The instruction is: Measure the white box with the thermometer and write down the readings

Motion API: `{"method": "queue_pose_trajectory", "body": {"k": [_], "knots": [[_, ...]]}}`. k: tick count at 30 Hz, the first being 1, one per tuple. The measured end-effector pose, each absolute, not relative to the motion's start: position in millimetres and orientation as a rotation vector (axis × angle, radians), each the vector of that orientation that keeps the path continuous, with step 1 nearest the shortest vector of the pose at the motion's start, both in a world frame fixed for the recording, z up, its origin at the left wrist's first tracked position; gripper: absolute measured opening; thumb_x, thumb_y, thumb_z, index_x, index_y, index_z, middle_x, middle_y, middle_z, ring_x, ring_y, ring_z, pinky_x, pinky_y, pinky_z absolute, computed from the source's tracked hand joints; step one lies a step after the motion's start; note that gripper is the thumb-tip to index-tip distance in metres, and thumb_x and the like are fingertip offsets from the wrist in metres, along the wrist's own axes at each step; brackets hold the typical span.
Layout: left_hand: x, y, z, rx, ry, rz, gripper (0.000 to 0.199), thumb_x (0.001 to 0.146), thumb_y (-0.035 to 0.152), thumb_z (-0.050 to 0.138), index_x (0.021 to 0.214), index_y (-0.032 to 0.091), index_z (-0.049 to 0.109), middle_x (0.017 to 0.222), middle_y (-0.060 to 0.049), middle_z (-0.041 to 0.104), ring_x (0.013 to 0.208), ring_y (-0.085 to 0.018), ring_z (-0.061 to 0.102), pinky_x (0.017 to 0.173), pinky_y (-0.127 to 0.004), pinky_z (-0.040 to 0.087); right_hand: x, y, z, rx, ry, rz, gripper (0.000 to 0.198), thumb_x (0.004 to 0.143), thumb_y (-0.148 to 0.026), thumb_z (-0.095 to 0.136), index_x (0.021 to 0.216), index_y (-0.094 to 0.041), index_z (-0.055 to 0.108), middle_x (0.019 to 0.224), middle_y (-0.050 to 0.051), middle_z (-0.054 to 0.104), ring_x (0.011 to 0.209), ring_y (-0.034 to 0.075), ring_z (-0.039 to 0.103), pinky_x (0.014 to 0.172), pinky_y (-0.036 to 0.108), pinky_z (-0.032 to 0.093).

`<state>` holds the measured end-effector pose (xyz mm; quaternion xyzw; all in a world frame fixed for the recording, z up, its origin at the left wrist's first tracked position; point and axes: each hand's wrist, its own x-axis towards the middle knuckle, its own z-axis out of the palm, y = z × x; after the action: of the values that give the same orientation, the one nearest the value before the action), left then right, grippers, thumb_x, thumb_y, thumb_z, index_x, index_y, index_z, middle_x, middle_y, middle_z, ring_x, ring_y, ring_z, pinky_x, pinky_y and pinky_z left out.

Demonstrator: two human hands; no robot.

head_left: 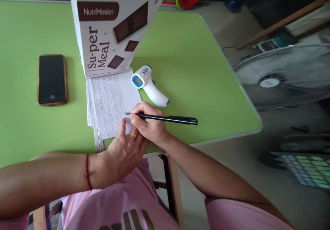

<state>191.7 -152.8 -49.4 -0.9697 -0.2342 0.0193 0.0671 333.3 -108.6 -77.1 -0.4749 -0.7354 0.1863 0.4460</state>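
Pen [167, 119] sits in our right hand [149, 125], its grip closed around it, tip on the paper [110, 102]. Our left hand [123, 151] lies flat, holding nothing, pinning the sheet to the desk [193, 68].

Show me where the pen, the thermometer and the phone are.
pen [175, 119], head view, middle of its black barrel
thermometer [148, 82], head view, white body near its head
phone [52, 79], head view, centre of dark screen

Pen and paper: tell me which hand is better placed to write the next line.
Right. The right hand grips the pen with its tip on the paper; the left hand only rests on the sheet's near edge.
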Motion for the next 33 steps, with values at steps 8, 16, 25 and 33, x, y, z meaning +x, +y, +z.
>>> {"method": "queue_pose_trajectory", "body": {"k": [8, 16, 25, 33], "knots": [[191.1, -152.7, -48.5, -2.942, -0.696, 0.075, 0.057, 0.095, 0.024, 0.04, 0.15, 0.008, 0.039, 0.153, -0.02, 0.043, 0.138, -0.038, 0.044, 0.108, -0.061, 0.044, 334.5, -108.9, -77.4, -1.172, -1.834, 0.474, 0.019, 0.082, -0.015, 0.056, 0.07, -0.024, 0.044, 0.052, -0.009, 0.047, 0.046, 0.008, 0.044, 0.046, 0.022, 0.04], [190.2, -152.2, -49.7, -2.951, -0.705, 0.035, 0.054, 0.094, 0.022, 0.04, 0.147, 0.009, 0.044, 0.15, -0.019, 0.047, 0.136, -0.036, 0.047, 0.108, -0.061, 0.045, 334.1, -109.8, -78.0, -1.203, -1.808, 0.478, 0.018, 0.081, -0.017, 0.056, 0.069, -0.025, 0.044, 0.051, -0.008, 0.047, 0.047, 0.01, 0.044, 0.047, 0.024, 0.04], [191.9, -148.8, -43.5, -3.018, -0.676, 0.145, 0.053, 0.093, 0.021, 0.043, 0.145, 0.01, 0.047, 0.148, -0.016, 0.05, 0.137, -0.036, 0.047, 0.109, -0.064, 0.044, 334.0, -109.5, -78.0, -1.18, -1.78, 0.469, 0.018, 0.08, -0.015, 0.055, 0.07, -0.024, 0.044, 0.051, -0.008, 0.047, 0.046, 0.009, 0.043, 0.047, 0.023, 0.039], [192.2, -150.3, -45.2, -3.002, -0.696, 0.15, 0.056, 0.092, 0.02, 0.043, 0.147, 0.012, 0.044, 0.151, -0.014, 0.047, 0.139, -0.036, 0.044, 0.11, -0.062, 0.043, 334.4, -109.1, -77.0, -1.195, -1.82, 0.478, 0.019, 0.08, -0.015, 0.056, 0.069, -0.024, 0.043, 0.052, -0.008, 0.046, 0.047, 0.009, 0.042, 0.047, 0.024, 0.038]]}}
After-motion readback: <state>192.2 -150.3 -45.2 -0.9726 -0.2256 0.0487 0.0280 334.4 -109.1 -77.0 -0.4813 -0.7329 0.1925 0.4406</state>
